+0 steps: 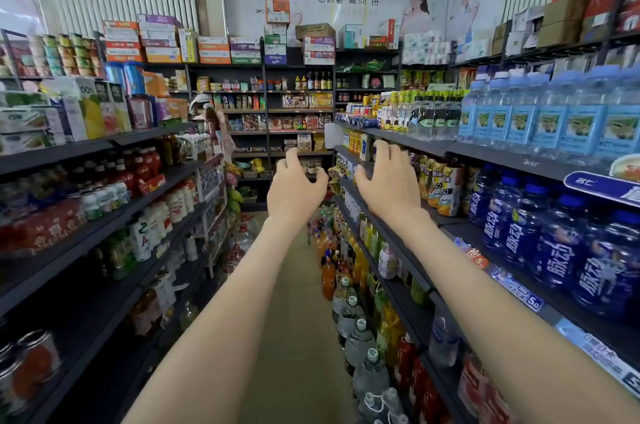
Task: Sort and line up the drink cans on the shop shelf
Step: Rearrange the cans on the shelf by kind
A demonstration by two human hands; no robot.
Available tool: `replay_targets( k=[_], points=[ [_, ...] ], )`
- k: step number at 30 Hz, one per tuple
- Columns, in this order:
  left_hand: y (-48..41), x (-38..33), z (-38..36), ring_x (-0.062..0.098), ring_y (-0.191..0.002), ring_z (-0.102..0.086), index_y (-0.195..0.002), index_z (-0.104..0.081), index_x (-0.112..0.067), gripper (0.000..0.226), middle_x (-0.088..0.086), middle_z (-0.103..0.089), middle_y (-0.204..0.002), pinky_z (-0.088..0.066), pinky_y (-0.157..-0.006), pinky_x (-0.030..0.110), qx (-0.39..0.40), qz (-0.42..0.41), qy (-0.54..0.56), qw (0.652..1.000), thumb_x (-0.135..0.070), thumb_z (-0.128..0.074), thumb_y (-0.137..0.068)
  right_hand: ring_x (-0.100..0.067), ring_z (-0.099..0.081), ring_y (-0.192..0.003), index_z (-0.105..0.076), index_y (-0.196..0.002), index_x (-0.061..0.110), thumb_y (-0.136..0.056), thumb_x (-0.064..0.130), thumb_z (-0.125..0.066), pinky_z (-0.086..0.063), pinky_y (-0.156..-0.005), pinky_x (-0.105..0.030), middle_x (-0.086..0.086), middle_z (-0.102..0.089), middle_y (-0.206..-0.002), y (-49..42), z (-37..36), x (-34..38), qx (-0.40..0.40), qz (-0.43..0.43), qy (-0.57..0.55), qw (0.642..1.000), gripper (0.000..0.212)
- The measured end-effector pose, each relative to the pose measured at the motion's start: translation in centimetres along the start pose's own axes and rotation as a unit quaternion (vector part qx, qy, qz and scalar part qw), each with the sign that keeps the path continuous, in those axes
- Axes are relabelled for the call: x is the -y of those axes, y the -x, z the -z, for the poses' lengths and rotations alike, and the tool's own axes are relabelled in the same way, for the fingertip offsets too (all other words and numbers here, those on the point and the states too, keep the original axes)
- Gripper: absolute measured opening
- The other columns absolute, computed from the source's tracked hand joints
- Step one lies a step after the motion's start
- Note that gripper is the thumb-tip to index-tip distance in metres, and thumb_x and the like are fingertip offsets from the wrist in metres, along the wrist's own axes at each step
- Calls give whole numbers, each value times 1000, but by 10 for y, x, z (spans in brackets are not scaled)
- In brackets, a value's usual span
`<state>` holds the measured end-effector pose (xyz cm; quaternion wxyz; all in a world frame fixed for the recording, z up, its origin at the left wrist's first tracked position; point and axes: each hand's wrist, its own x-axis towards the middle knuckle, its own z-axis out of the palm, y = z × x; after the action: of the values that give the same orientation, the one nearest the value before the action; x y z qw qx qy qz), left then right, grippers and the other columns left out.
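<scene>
Risk: the small blue and red drink cans (356, 115) stand at the far end of the dark metal shelf (433, 146) on the right, with some lying on their sides near its edge. A hasty reach would likely roll these off, or knock the clear water bottles with blue labels (540, 118) just beside them.

Pose: both arms extend forward down the aisle. The left hand (294, 186) and right hand (388, 181) are held palm-down, fingers apart and curled, each grip empty, well short of the cans.
</scene>
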<state>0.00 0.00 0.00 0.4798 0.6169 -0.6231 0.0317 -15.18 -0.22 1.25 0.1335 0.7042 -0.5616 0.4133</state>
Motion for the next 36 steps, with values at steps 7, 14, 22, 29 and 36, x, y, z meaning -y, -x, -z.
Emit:
replay_targets(
  k=[7, 14, 22, 29, 36],
  points=[
    [-76, 61, -47, 26, -111, -54, -143, -29, -13, 63, 11, -43, -138, -43, -71, 29, 1, -15, -14, 1000, -42, -50, -91, -27, -43, -116, -41, -130, 5, -95, 32, -46, -40, -88, -33, -11, -48, -123, -69, -91, -13, 24, -3, -23, 999, 45],
    [-227, 136, -106, 26, -116, -50, -142, -30, -14, 62, 10, -41, -140, -44, -78, 31, 14, -68, -7, 998, -43, -49, -92, -26, -42, -120, -39, -134, 6, -95, 36, -46, -42, -94, -37, -11, -46, -128, -199, -205, -12, -15, -8, -24, 1000, 49],
    [-417, 195, -198, 21, -106, -54, -141, -31, -14, 58, 6, -43, -139, -40, -68, 27, 53, -113, 28, 992, -43, -47, -94, -23, -35, -128, -32, -140, 9, -97, 38, -45, -37, -99, -33, -9, -41, -136, -351, -326, -42, -16, -48, 15, 999, 54],
    [-561, 263, -338, 15, -79, -47, -138, -34, -13, 53, 9, -45, -131, -43, -66, 30, 98, -136, 47, 985, -39, -49, -94, -23, -37, -127, -32, -140, 8, -97, 27, -49, -39, -96, -31, -8, -41, -137, -465, -478, -102, -9, -43, 39, 998, 50],
    [-741, 338, -456, 23, -100, -55, -140, -32, -17, 54, 7, -43, -135, -42, -70, 28, 100, -134, 15, 986, -36, -50, -93, -22, -37, -128, -35, -139, 10, -95, 21, -52, -36, -98, -32, -7, -40, -137, -642, -628, -152, -11, -29, -17, 999, 48]
  ],
)
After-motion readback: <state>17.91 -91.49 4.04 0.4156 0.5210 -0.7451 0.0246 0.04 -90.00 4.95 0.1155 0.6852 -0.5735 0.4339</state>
